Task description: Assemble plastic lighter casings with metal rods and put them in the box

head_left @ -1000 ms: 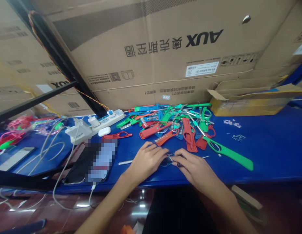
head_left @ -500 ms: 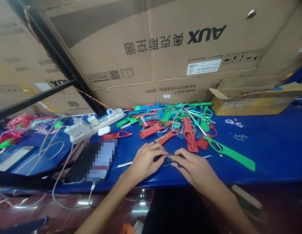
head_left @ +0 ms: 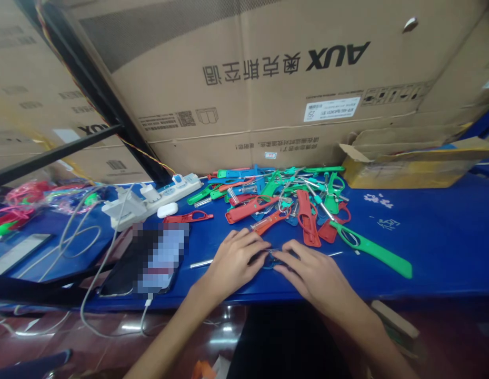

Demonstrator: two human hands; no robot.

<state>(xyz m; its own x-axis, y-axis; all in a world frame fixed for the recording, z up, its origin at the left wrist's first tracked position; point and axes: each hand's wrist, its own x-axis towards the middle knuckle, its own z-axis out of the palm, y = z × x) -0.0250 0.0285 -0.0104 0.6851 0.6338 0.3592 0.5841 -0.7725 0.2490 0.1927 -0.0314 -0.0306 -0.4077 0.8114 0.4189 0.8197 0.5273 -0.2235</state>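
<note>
My left hand (head_left: 241,257) and my right hand (head_left: 307,263) meet over the front of the blue table, fingers bent and pinching. Between their fingertips is a small bluish, see-through piece (head_left: 272,259), mostly hidden, so its kind does not show. A thin metal rod (head_left: 201,263) sticks out to the left of my left wrist. Beyond my fingers lies a heap of red, green and blue plastic handle-like pieces with oval loops, such as a red piece (head_left: 307,218). To the right of my right hand rests a long green piece (head_left: 372,250) with a metal rod attached.
A phone (head_left: 163,260) on a charging cable lies at left, near a white power strip (head_left: 171,195) and a white earbud case (head_left: 167,210). A cardboard box (head_left: 402,171) stands at back right. Small pink bits (head_left: 378,200) lie before it. A large carton (head_left: 244,110) forms the back wall.
My fingers have shifted slightly around the small bluish piece, both hands staying in the same place. The camera view has moved a little; the heap is unchanged.
</note>
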